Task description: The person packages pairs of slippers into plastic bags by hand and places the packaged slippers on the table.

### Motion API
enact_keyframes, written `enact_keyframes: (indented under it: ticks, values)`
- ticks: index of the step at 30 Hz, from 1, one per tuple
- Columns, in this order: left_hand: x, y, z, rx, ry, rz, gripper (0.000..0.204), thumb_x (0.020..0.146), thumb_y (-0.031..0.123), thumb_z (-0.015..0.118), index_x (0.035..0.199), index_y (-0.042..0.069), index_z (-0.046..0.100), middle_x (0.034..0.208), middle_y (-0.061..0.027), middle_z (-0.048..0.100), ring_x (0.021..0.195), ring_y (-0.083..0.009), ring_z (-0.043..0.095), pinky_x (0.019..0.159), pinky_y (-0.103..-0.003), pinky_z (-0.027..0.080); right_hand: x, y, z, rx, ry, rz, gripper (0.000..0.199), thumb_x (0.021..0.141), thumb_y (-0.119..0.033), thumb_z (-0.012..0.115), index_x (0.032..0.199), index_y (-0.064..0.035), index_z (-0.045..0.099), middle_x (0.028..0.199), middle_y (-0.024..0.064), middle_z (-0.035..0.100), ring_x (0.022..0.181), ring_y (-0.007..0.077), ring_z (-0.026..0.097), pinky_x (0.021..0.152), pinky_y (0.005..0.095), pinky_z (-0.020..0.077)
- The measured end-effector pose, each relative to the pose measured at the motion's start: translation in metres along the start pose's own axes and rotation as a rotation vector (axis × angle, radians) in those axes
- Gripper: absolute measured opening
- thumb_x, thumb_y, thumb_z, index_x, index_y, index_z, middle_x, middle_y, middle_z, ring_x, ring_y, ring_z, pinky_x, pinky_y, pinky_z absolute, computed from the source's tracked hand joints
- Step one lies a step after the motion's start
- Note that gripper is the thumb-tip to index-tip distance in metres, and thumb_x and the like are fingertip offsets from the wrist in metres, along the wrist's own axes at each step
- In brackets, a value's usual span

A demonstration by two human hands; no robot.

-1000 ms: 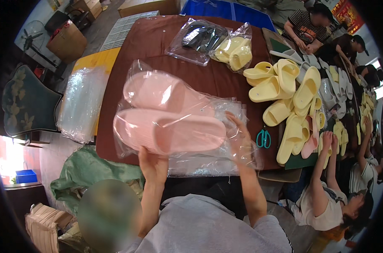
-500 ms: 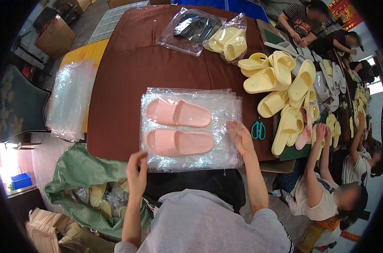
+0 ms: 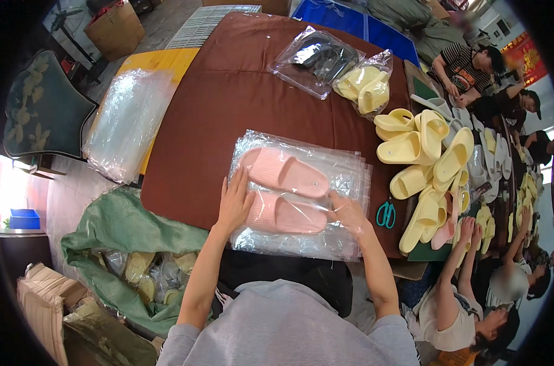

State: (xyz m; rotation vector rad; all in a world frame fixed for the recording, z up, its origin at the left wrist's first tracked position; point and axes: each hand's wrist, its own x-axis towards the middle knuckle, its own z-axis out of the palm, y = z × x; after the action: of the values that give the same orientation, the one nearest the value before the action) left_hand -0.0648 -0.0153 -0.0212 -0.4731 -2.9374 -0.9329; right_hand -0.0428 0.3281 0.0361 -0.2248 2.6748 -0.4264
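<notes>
A pair of pink slippers, the upper one point(image 3: 301, 177) and the lower one point(image 3: 292, 216), lies side by side on a stack of clear plastic bags point(image 3: 271, 243). I cannot tell whether the topmost film covers them. My left hand point(image 3: 233, 202) rests at their toe ends, its fingers stretched out and touching the ribbed straps. At the heel ends, my right hand point(image 3: 351, 215) reaches in with fingers apart, the fingertips by the upper heel and the thumb lower down. Teal-handled scissors point(image 3: 385, 215) lie just right of that hand.
Yellow slippers point(image 3: 405, 148) are heaped on the right. Bagged yellow slippers point(image 3: 373, 91) and a bagged black item point(image 3: 319, 55) lie farther back. More clear bags point(image 3: 127, 122) sit at left, above a green sack point(image 3: 112, 229). Co-workers point(image 3: 454, 305) sit along the right.
My left hand has moved from the stack's near left corner onto the toe ends. My right hand has shifted from the bags' right edge to the heels. The slippers now lie slightly tilted.
</notes>
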Motion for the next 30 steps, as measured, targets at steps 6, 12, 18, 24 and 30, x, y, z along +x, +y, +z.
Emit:
enact_keyframes:
  ticks: [6,12,18,24,30]
  values:
    - [-0.001,-0.002,0.002,-0.002,0.006,0.003,0.062,0.097,0.027,0.048,0.152,0.003,0.031,0.16,-0.017,0.025,0.147,-0.0301,0.025,0.121,-0.051,0.013,0.007,0.0,0.005,0.345,0.244,-0.088,0.078,0.079,-0.034,0.078,0.142,-0.0042,0.043,0.117,0.0238,0.063,0.107,0.0391,0.063,0.087,0.0457,0.0509]
    - [0.004,0.002,0.005,0.001,0.02,0.022,0.059,0.097,0.022,0.049,0.15,0.001,0.034,0.159,-0.0187,0.026,0.146,-0.032,0.028,0.12,-0.052,0.015,0.033,0.023,0.041,0.388,0.162,-0.19,0.095,0.074,-0.032,0.084,0.15,-0.003,0.034,0.146,0.0204,0.043,0.136,0.0352,0.04,0.107,0.0423,0.0421]
    - [-0.003,-0.01,0.007,0.047,0.009,0.024,0.058,0.1,0.027,0.041,0.15,-0.003,0.031,0.161,-0.0197,0.021,0.149,-0.0324,0.022,0.121,-0.051,0.013,0.015,-0.012,0.039,1.037,0.071,-0.136,0.077,0.08,-0.02,0.08,0.144,-0.0031,0.041,0.145,0.0129,0.045,0.131,0.0234,0.045,0.109,0.0387,0.0393]
    - [-0.001,-0.003,0.007,0.026,-0.025,0.019,0.061,0.103,0.032,0.033,0.154,0.0,0.022,0.162,-0.0172,0.02,0.149,-0.0318,0.02,0.122,-0.05,0.009,0.009,-0.01,0.031,1.098,0.221,-0.162,0.044,0.085,-0.007,0.072,0.126,-0.0024,0.057,0.124,0.0074,0.059,0.115,0.0167,0.056,0.1,0.0311,0.0456]
    - [-0.001,0.001,0.014,0.199,-0.05,0.046,0.059,0.102,0.029,0.035,0.153,0.0,0.026,0.16,-0.0164,0.024,0.149,-0.0317,0.021,0.122,-0.05,0.01,-0.006,0.0,0.004,1.093,0.29,-0.14,0.037,0.085,-0.004,0.072,0.12,-0.0027,0.06,0.122,0.005,0.059,0.114,0.0144,0.056,0.097,0.0292,0.0462]
